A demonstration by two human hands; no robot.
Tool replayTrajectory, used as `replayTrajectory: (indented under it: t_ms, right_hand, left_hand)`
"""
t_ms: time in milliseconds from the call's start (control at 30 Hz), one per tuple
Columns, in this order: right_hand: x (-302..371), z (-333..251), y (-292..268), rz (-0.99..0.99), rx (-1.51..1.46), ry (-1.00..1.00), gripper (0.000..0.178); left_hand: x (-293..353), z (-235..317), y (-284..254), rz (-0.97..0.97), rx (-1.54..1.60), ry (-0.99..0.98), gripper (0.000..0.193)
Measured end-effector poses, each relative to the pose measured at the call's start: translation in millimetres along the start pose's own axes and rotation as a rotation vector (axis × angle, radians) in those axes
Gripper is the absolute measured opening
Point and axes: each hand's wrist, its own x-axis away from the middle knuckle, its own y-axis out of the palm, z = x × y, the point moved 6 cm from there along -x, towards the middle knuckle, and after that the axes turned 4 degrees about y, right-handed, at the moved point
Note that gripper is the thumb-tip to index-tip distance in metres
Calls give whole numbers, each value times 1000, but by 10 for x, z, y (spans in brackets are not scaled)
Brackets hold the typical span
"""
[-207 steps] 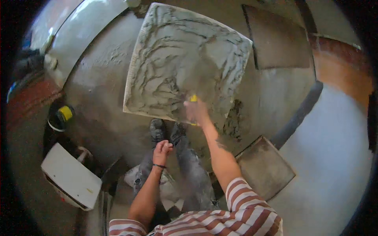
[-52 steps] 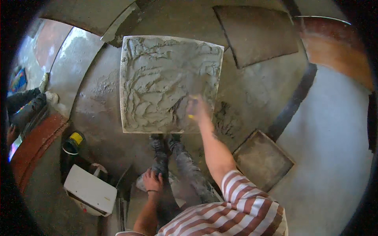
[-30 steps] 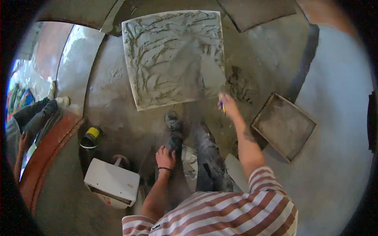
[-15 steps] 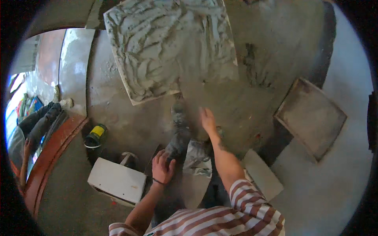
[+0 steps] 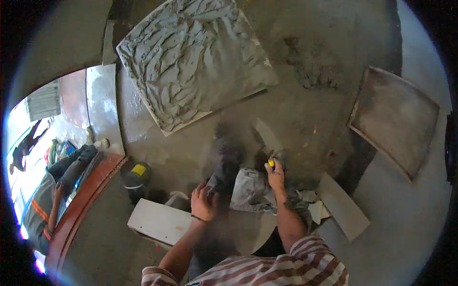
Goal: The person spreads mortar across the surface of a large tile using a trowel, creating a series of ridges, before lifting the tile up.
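My right hand (image 5: 275, 177) is closed around the handle of a trowel (image 5: 268, 136), which has a yellow part beside my thumb. The trowel's grey blade points away from me, low over the floor. My left hand (image 5: 202, 204) lies by my left knee with its fingers apart, holding nothing. Ahead is a square board (image 5: 210, 114) thickly spread with ridged wet mortar (image 5: 186, 62). A crumpled, grey-smeared bag (image 5: 249, 188) lies between my legs, just left of my right hand.
A white box-like piece (image 5: 160, 221) and a dark bucket with a yellow label (image 5: 137, 176) stand at the left. At the right are a pale flat panel (image 5: 344, 207) and a brown framed board (image 5: 393, 119). Another person (image 5: 45, 205) sits beyond a reddish curved edge (image 5: 83, 205).
My right hand has drawn back toward me and now grips the trowel; before, it was stretched out with nothing visible in it. My left hand stays by my knee. The view has turned slightly.
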Motion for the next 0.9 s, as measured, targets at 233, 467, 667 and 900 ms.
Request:
replayTrajectory:
  t_ms: [233, 467, 667, 900]
  right_hand:
    - [-955, -946, 157, -98, 12, -65, 48]
    - [-1586, -1150, 1419, 221, 208, -636, 27]
    - [-2202, -414, 2237, 41, 457, -478, 34]
    - [-918, -33, 1375, -120, 160, -41, 42]
  left_hand:
    - [-19, 75, 42, -113, -41, 2, 35]
    - [-199, -11, -167, -42, -87, -42, 32]
    - [-397, 91, 67, -135, -35, -123, 35]
    - [-297, 90, 42, -80, 2, -48, 32]
